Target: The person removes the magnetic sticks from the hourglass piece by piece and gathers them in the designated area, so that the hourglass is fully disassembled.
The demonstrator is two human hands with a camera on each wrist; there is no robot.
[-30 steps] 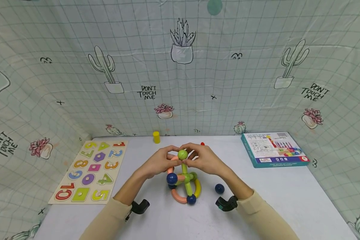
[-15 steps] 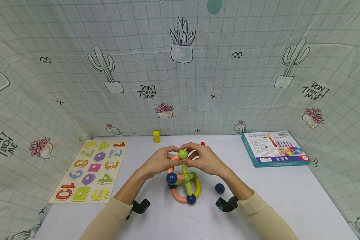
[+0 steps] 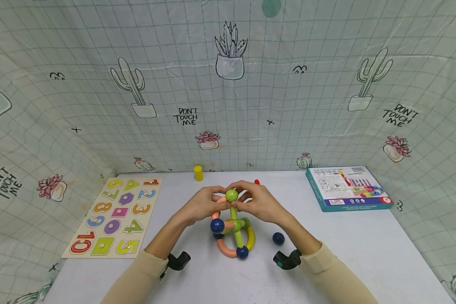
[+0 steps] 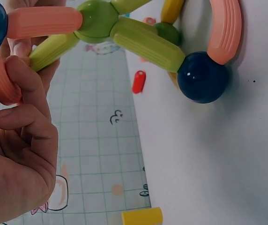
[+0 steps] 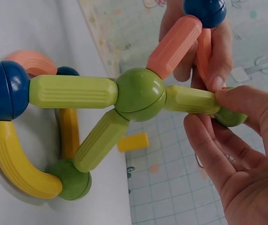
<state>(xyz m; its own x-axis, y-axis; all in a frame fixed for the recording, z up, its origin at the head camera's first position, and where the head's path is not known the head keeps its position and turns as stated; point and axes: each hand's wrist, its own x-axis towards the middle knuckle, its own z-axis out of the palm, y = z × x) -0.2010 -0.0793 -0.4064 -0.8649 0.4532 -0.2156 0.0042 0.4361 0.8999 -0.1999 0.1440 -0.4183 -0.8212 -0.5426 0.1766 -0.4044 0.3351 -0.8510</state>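
Note:
A toy frame of rods and balls stands on the white table, with a green hub ball [image 5: 140, 93] above a ring of curved yellow [image 5: 21, 164] and salmon rods. My right hand [image 3: 262, 202] pinches the upright green rod [image 5: 190, 99] just below the green top ball [image 3: 232, 195]. On the other side, my left hand [image 3: 203, 205] holds a curved salmon rod [image 4: 0, 79] that rises from a navy ball [image 3: 217, 226]. A straight salmon rod [image 4: 45, 22] links that navy ball to the hub. Fingers partly hide where the curved rod meets the top ball.
To the right of the frame lies a loose navy ball [image 3: 278, 238]. A yellow cylinder [image 3: 198, 173] and a small red piece [image 3: 256, 182] are near the back edge. The number puzzle board [image 3: 115, 215] lies at left, a toy box [image 3: 349, 190] at back right.

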